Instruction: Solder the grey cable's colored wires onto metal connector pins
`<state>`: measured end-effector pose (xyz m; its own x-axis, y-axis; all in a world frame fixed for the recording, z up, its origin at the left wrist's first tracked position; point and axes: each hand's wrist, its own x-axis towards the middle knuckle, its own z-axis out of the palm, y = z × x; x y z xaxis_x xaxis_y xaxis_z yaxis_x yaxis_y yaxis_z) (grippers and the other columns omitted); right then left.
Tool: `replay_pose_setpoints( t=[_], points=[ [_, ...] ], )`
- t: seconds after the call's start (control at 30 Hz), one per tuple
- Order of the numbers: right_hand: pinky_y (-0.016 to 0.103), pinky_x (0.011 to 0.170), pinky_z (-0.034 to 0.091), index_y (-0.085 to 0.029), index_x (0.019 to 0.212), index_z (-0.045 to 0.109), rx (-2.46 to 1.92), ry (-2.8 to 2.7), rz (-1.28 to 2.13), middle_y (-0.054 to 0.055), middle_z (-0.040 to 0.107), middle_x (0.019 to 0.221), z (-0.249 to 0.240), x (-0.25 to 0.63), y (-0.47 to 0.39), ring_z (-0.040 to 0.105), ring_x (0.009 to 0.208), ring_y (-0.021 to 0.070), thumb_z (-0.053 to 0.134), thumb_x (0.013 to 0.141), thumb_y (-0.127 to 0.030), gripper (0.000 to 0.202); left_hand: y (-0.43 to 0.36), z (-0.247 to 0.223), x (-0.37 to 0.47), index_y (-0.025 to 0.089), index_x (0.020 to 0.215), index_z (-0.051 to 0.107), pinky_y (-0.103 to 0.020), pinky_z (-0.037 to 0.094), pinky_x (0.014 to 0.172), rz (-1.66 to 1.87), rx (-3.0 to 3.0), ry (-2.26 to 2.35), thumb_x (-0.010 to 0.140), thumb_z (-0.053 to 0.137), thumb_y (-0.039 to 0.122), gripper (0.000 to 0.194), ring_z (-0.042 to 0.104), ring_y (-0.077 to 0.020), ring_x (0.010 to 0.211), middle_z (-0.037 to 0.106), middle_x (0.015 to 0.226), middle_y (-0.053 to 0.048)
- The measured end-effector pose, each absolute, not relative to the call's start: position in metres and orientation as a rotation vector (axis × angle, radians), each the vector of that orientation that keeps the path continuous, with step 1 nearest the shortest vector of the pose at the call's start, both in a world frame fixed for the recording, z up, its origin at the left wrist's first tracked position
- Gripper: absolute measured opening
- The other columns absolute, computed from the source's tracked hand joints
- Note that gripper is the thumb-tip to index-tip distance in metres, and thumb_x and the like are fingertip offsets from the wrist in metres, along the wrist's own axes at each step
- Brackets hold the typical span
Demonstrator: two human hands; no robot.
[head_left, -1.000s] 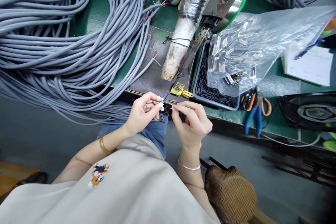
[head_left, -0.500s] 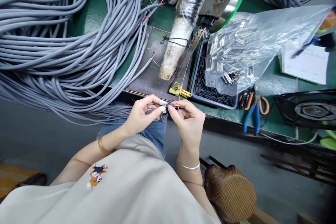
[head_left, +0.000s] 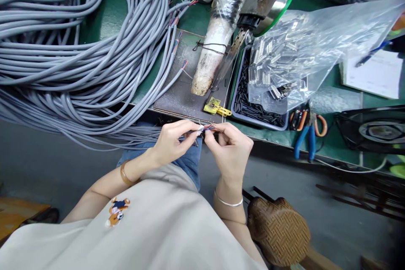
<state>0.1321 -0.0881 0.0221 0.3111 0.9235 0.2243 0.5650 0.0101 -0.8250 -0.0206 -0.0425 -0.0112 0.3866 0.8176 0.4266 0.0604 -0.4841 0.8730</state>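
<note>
Thin coloured wires (head_left: 209, 127), red, blue and orange among them, stretch between my two hands just off the bench's front edge. My left hand (head_left: 177, 139) pinches them at their left side, thumb against forefinger. On the other side my right hand (head_left: 229, 143) grips the wires between thumb and bent fingers. Small dark parts show below the left fingertips, too small to name. Close behind the hands lies a yellow cutter-like tool (head_left: 223, 111) on a dark mat (head_left: 177, 99). Grey cables (head_left: 120, 63) with stripped coloured ends spread to the left.
A blue tray (head_left: 257, 124) of short black tubes stands right of the mat, a plastic bag (head_left: 284, 59) of metal connectors over it. Pliers (head_left: 306, 135) lie at the bench edge. A hot-air gun (head_left: 243, 29) points down behind the mat. A wooden stool (head_left: 281, 232) stands behind on the right.
My right hand has shifted slightly right and down, and the wires between the hands now lie flatter and more spread out. My left hand stays nearly in place.
</note>
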Motion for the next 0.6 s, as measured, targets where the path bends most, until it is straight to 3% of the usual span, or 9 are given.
replay_pose_setpoints(
  t=[0.13, 0.27, 0.4, 0.6],
  points=[
    [0.023, 0.046, 0.02, -0.018, 0.073, 0.069, -1.652, -1.095, 0.766, -0.006, 0.051, 0.058, 0.016, 0.132, -0.086, 0.027, 0.048, 0.0048, 0.069, 0.077, -0.026, 0.009, -0.051, -0.014, -0.015, 0.015, 0.095, 0.074, -0.021, 0.056, 0.065, 1.266, 1.7, 0.819, 0.094, 0.064, 0.016, 0.01, 0.07, -0.0118, 0.067, 0.078, 0.083, -0.006],
    [0.022, 0.047, 0.022, -0.019, 0.069, 0.069, -1.598, -0.98, 0.87, -0.005, 0.046, 0.055, 0.009, 0.13, -0.084, 0.032, 0.051, 0.0068, 0.073, 0.074, -0.031, 0.014, -0.057, -0.015, -0.013, 0.014, 0.094, 0.072, -0.018, 0.057, 0.058, 1.191, 1.384, 0.863, 0.093, 0.069, 0.027, 0.013, 0.068, -0.0093, 0.06, 0.076, 0.08, -0.004],
    [0.022, 0.047, 0.028, -0.021, 0.073, 0.071, -1.54, -0.922, 0.914, -0.003, 0.054, 0.059, 0.005, 0.127, -0.082, 0.039, 0.053, 0.0083, 0.075, 0.075, -0.033, 0.013, -0.058, -0.015, -0.012, 0.014, 0.094, 0.072, -0.016, 0.058, 0.055, 1.184, 1.239, 0.87, 0.093, 0.071, 0.034, 0.02, 0.067, -0.0078, 0.056, 0.074, 0.076, -0.002],
    [0.022, 0.052, 0.042, -0.02, 0.07, 0.066, -1.432, -0.798, 1.0, -0.002, 0.062, 0.066, 0.002, 0.125, -0.078, 0.051, 0.056, 0.0093, 0.077, 0.072, -0.037, 0.021, -0.056, -0.016, -0.014, 0.014, 0.094, 0.073, -0.017, 0.058, 0.06, 1.217, 1.295, 0.851, 0.091, 0.072, 0.026, 0.012, 0.068, -0.0078, 0.061, 0.076, 0.084, -0.004]
  ],
)
